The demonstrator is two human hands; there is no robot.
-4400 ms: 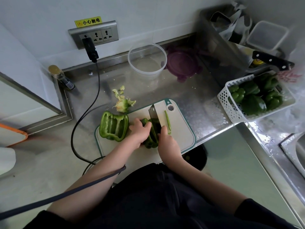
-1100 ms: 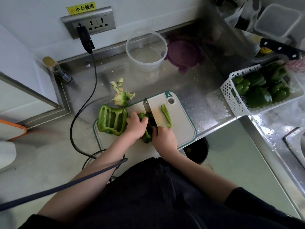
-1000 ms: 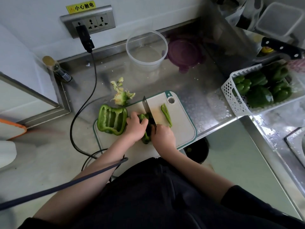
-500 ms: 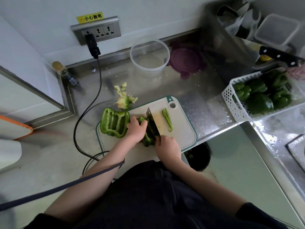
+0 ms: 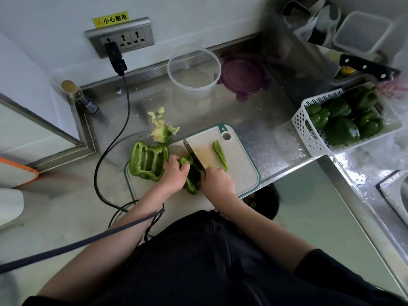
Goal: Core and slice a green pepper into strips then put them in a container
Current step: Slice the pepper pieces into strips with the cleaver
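Steel counter, cutting board (image 5: 240,171) at centre frame: left hand (image 5: 174,174) holds down a pepper piece (image 5: 192,180); right hand (image 5: 217,181) grips a knife (image 5: 193,152) slicing it

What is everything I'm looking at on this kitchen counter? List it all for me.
Cutting board: one, pale with green rim, counter edge.
Pepper piece being cut: one, green, on board between the hands.
Knife: one, steel, in right hand.
Opened pepper half: one, green, board's left end.
Cut strip: one, green, on board.
Pepper core: one, pale green, behind board.
Round container: one, clear, by wall.
Lid: one, purple, beside container.
Basket of whole peppers: one, white, right.
Left hand: holds pepper piece.
Right hand: grips knife.
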